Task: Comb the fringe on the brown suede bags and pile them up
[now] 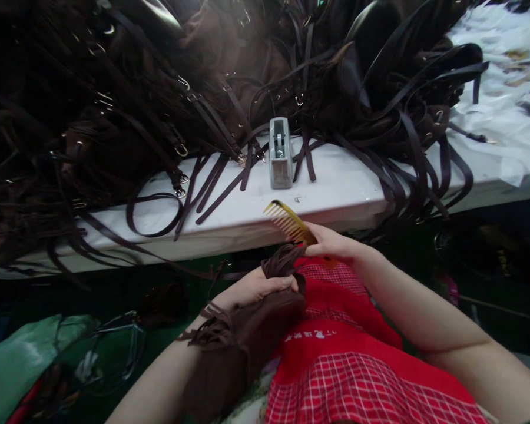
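A dark brown fringed boot (pixel 247 347) lies across my left forearm and lap. My left hand (pixel 265 287) is closed around it near its upper end, thumb on top, with loose fringe strands (pixel 282 260) standing out beyond the fingers. In my right hand (pixel 329 242) is a yellow-brown wide-toothed comb (pixel 291 221), gripped at one end. Its teeth point up and to the left, just above the fringe. I cannot tell whether the teeth touch the strands.
A white table (pixel 335 185) runs across in front of me. On it are a grey tape dispenser (pixel 281 154) and a large heap of dark brown strapped, buckled items (pixel 229 76). Straps hang over the edge. White sheeting (pixel 512 118) lies right; a green bag (pixel 35 359) is lower left.
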The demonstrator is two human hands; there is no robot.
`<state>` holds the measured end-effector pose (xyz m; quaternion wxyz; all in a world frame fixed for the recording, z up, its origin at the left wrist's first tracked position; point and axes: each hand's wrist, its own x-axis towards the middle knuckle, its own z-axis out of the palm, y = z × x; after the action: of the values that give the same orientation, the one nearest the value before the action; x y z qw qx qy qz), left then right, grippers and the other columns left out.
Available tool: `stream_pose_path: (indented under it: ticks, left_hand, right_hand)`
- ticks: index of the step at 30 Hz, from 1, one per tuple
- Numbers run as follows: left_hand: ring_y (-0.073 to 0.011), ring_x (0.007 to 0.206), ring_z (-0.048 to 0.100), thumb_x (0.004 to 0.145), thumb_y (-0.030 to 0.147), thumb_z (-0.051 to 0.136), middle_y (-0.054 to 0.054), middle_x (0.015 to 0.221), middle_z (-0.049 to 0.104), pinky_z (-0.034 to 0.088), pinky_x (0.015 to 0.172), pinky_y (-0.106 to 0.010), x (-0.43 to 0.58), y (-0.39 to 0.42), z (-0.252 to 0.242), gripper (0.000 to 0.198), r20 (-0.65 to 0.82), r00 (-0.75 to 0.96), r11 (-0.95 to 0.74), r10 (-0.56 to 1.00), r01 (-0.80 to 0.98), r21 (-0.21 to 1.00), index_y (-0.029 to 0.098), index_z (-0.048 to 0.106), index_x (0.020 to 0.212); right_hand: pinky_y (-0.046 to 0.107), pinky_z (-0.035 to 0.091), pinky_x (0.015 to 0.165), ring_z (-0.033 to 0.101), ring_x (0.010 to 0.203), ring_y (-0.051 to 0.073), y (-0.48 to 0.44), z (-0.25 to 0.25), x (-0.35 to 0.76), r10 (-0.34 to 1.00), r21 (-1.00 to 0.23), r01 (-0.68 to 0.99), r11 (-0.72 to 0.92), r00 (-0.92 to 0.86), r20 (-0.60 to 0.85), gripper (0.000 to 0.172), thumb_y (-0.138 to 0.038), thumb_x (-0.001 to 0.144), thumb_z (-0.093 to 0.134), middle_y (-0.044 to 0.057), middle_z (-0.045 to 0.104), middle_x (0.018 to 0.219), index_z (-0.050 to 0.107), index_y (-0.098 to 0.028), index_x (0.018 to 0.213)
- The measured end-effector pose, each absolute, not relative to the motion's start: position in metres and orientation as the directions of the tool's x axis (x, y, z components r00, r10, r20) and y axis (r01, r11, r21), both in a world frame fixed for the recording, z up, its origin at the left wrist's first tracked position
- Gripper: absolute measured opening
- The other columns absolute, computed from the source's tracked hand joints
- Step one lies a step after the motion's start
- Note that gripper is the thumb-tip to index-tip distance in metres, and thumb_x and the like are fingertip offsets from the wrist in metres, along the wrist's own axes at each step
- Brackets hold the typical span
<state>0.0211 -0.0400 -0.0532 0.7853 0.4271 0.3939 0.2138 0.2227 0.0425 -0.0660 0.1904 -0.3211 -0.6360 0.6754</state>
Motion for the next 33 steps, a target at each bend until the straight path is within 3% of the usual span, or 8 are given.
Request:
stream_pose_path:
  ticks: [4,8,12,18,23,25,29,33]
  left_hand:
    - [-0.0113,0.073,0.051,0.078,0.038,0.067,-0.001,0.077,0.059,0.04,0.073,-0.024,0.0,-0.035,-0.062,0.025,-0.437,0.542,0.525,0.718,-0.009,0.851,0.013,0.066,0.079]
    - [-0.011,0.069,0.049,0.08,0.04,0.065,-0.001,0.074,0.058,0.038,0.068,-0.023,-0.011,-0.038,-0.073,0.027,-0.484,0.556,0.549,0.676,0.058,0.834,0.012,0.066,0.079]
    - [-0.0136,0.078,0.053,0.08,0.038,0.066,-0.003,0.083,0.061,0.041,0.077,-0.025,-0.013,-0.045,-0.079,0.025,-0.44,0.532,0.537,0.723,-0.032,0.843,0.013,0.066,0.081]
    - [-0.0164,0.084,0.057,0.079,0.039,0.065,-0.005,0.086,0.065,0.044,0.084,-0.028,0.005,-0.063,-0.071,0.026,-0.462,0.57,0.554,0.68,0.014,0.833,0.013,0.067,0.083]
    - [-0.0174,0.082,0.058,0.089,0.041,0.047,-0.007,0.086,0.065,0.047,0.085,-0.031,0.024,-0.07,-0.066,0.034,-0.385,0.618,0.231,0.686,0.316,0.92,0.014,0.065,0.079]
    - [-0.0202,0.095,0.059,0.089,0.039,0.046,-0.009,0.099,0.066,0.045,0.094,-0.034,0.027,-0.069,-0.065,0.032,-0.37,0.635,0.097,0.678,0.422,0.902,0.014,0.065,0.092]
    - [-0.023,0.126,0.044,0.089,0.035,0.046,-0.011,0.134,0.053,0.033,0.109,-0.036,0.031,-0.064,-0.064,0.044,-0.306,0.733,-0.142,0.608,0.479,0.866,0.016,0.052,0.127]
    - [-0.024,0.129,0.042,0.089,0.035,0.044,-0.009,0.14,0.048,0.031,0.11,-0.036,0.038,-0.062,-0.068,0.041,-0.284,0.804,-0.346,0.522,0.504,0.791,0.019,0.055,0.126]
  right_hand:
    - [0.032,0.046,0.084,0.06,0.096,0.02,0.034,-0.054,0.234,0.79,-0.921,0.365,0.133,-0.6,-0.124,0.049,-0.038,0.076,0.067,0.009,0.062,0.111,0.051,-0.016,0.117]
    - [0.027,0.044,0.065,0.06,0.069,0.015,0.021,-0.049,0.23,0.874,-0.873,0.468,0.135,-0.472,-0.118,0.029,-0.041,0.095,0.037,0.003,0.064,0.078,0.052,-0.016,0.098]
    - [0.027,0.04,0.065,0.061,0.073,0.017,-0.004,-0.045,0.216,0.77,-0.756,0.566,0.33,-0.624,-0.131,0.027,-0.036,0.097,0.033,0.004,0.065,0.084,0.049,-0.018,0.109]
    - [0.026,0.039,0.064,0.063,0.079,0.019,-0.028,-0.061,0.188,0.627,-0.472,0.66,0.584,-0.736,-0.254,0.027,-0.032,0.098,0.032,0.006,0.067,0.091,0.056,-0.02,0.098]
    - [0.026,0.04,0.057,0.066,0.072,0.022,-0.025,-0.08,0.181,0.585,-0.38,0.692,0.613,-0.721,-0.37,0.021,-0.034,0.094,0.041,0.005,0.069,0.083,0.053,-0.021,0.107]
    - [0.027,0.042,0.057,0.067,0.072,0.024,-0.026,-0.083,0.18,0.598,-0.367,0.716,0.594,-0.698,-0.394,0.023,-0.036,0.094,0.042,0.006,0.069,0.083,0.052,-0.021,0.109]
    - [0.029,0.045,0.061,0.068,0.076,0.026,-0.034,-0.084,0.183,0.621,-0.364,0.752,0.55,-0.659,-0.423,0.024,-0.036,0.093,0.042,0.008,0.07,0.087,0.053,-0.021,0.109]
    - [0.031,0.047,0.061,0.068,0.076,0.026,-0.037,-0.082,0.188,0.633,-0.37,0.763,0.53,-0.646,-0.426,0.026,-0.038,0.093,0.041,0.007,0.07,0.086,0.052,-0.022,0.111]
